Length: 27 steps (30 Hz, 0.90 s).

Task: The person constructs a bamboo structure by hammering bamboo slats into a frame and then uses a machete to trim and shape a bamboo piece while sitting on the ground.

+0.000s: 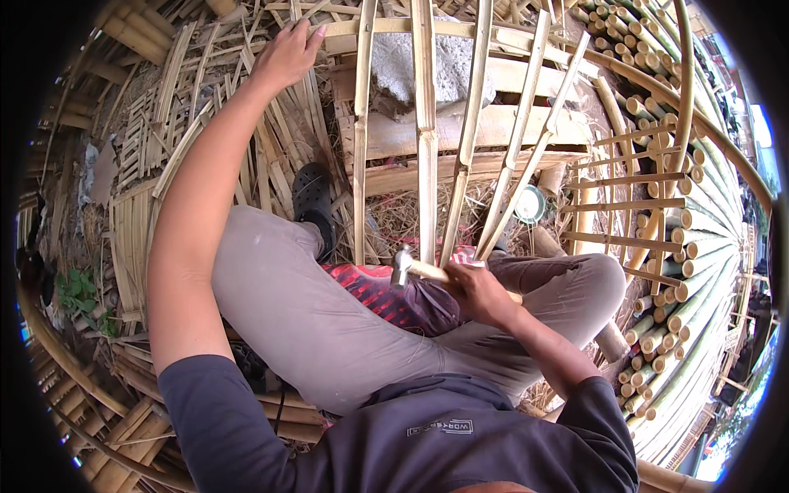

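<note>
In my right hand (481,292) is a hammer (421,269) with a pale wooden handle and a metal head, held over my lap with its head pointing left. My left arm reaches far forward. There my left hand (288,56) grips the left end of a crosswise bamboo strip (448,27), its fingers partly hidden. Several long split bamboo slats (425,131) run from that strip toward me, drawing closer together near my lap. A grey stone block (419,66) sits behind the slats, on a wooden plank (394,135).
Stacked green bamboo poles (682,287) fill the right side, with a bamboo lattice (629,205) beside them. A small round green-rimmed container (530,204) stands beyond my right knee. Loose slats (164,123) lie at left. A dark clog (312,193) is near my left knee.
</note>
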Each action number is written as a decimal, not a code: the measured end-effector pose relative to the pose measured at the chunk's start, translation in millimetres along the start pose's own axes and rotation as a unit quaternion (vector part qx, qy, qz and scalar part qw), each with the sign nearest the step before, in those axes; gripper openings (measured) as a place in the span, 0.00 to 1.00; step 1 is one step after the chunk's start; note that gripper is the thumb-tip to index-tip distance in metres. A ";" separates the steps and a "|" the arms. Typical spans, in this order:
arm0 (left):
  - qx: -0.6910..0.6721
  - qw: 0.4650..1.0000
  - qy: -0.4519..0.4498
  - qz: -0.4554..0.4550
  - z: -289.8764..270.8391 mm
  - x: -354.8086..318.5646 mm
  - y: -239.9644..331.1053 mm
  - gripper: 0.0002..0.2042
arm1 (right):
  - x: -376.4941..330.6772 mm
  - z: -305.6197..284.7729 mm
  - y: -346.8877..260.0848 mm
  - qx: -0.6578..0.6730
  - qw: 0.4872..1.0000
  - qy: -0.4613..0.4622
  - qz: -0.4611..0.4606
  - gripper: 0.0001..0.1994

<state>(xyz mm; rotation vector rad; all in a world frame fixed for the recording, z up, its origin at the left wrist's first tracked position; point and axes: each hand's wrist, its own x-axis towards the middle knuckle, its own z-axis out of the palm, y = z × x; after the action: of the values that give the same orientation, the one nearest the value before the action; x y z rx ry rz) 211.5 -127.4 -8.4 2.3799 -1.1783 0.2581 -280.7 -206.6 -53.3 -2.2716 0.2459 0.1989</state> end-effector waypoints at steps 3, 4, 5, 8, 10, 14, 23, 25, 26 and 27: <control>-0.004 1.000 0.009 0.009 -4.5 -0.7 -1.1 0.25 | -4.1 40.6 2.5 -0.119 0.990 -0.078 0.017 0.13; -0.003 1.000 0.003 0.006 -5.6 -1.1 -2.9 0.25 | -4.8 46.5 1.3 -0.161 0.981 -0.108 0.020 0.14; -0.006 1.000 0.000 0.003 -6.4 -1.6 -3.1 0.25 | -8.7 51.4 4.4 -0.182 0.976 -0.119 0.009 0.14; -0.012 1.000 0.013 0.011 -1.6 0.1 0.1 0.26 | -16.0 54.9 13.2 -0.242 0.962 -0.126 -0.033 0.17; -0.017 1.000 0.008 0.009 5.9 4.0 4.7 0.26 | -19.1 47.5 15.3 -0.280 0.952 -0.106 -0.070 0.19; 0.002 1.000 0.023 0.011 15.0 1.7 -8.8 0.25 | 21.2 -67.2 -42.1 -0.126 0.978 -0.150 -0.069 0.16; -0.017 0.999 -0.021 0.028 15.5 13.1 -14.9 0.25 | 79.5 -302.4 104.8 -0.209 0.932 0.288 0.059 0.08; -0.019 0.998 -0.044 0.036 15.7 9.6 -16.9 0.23 | 92.0 -311.2 127.8 -0.228 0.912 0.340 0.005 0.10; -0.015 0.998 -0.041 0.034 13.6 7.6 -17.3 0.23 | 97.6 -313.4 139.0 -0.245 0.900 0.359 -0.035 0.11; -0.016 0.999 -0.035 0.032 15.3 6.0 -18.2 0.22 | 99.8 -316.1 143.7 -0.263 0.892 0.365 -0.047 0.11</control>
<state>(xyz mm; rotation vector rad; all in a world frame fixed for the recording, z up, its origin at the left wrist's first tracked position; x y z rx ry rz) 229.0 -129.5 -25.4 2.3435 -1.2828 0.1772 -199.1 -549.7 25.1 -2.8019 0.5149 -0.7481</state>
